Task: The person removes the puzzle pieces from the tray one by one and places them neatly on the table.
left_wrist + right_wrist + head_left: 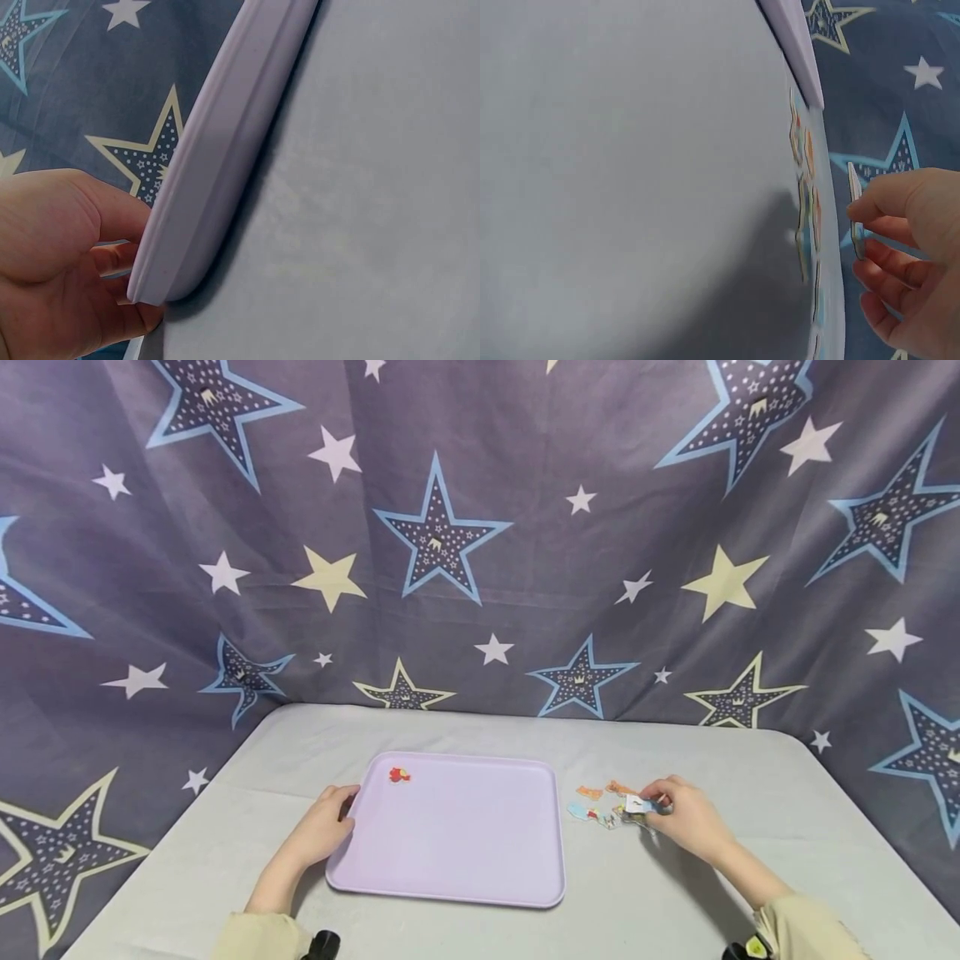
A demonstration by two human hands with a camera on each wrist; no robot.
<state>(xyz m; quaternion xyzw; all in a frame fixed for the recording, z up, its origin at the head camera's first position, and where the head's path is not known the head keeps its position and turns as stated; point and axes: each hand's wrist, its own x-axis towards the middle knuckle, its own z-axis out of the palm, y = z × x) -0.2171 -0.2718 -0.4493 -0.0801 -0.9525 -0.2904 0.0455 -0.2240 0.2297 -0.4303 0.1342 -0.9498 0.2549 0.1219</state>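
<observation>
From the head view, the left hand [324,822] is resting against the left rim of the tray [450,860], fingers gently bent along the edge and gripping nothing that shows. The right hand [686,814] is pinching a small flat piece [639,804] above the pile [600,810] lying just right of the tray. One red piece [399,774] is sitting alone in the tray's far left corner. The tray floor is offering wide open room; the table [225,827] is running out near the person's sleeves, and a dragged wrist could be sweeping loose pieces toward that edge.

From the left wrist, the left hand [64,262] is touching the tray [217,157] at its corner, thumb over, fingers under the lip. A push here could be sliding the tray, since nothing else is bracing it.

From the right wrist, the right hand [911,255] is holding the piece [855,214] edge-on between thumb and fingertips, just above the pile [806,202]. The grip looks thin; the piece could be slipping or catching a neighbour and scattering it. The tray [799,45] rim stands close by, a lip to be clearing.
</observation>
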